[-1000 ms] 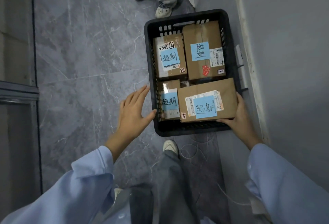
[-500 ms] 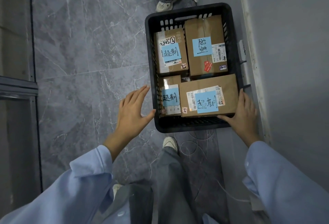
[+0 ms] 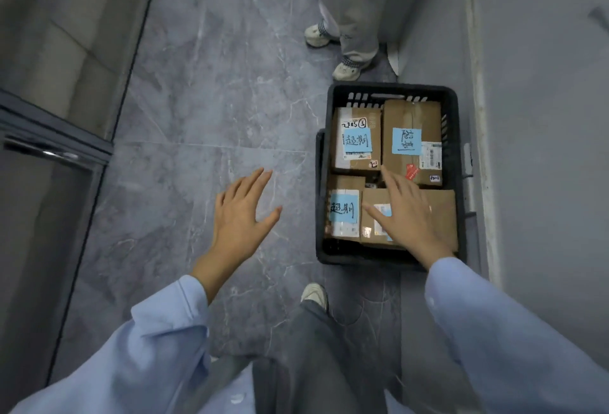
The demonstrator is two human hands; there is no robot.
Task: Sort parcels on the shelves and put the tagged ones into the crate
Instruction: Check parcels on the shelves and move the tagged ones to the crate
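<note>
Crate point(image 3: 321, 183), frame right, holds four tagged parcels point(image 3: 412, 117); right hand point(image 3: 405, 212) flat, open over nearest parcel point(image 3: 443, 212); left hand point(image 3: 239, 216) open, empty; shelves unseen.

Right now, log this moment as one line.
crate: on floor, four parcels inside | right hand: open, over near-right parcel | left hand: open, over floor, empty

Black crate point(image 3: 362, 261); brown cardboard parcels point(image 3: 412, 114) bearing light-blue notes point(image 3: 357, 143) with black handwriting; one red sticker point(image 3: 412, 172). Floor point(image 3: 214, 117): grey marble pattern, white veins. Sleeves point(image 3: 158, 347): pale blue. Trousers point(image 3: 313, 364): dark grey. Shoe point(image 3: 314, 295): white.
</note>
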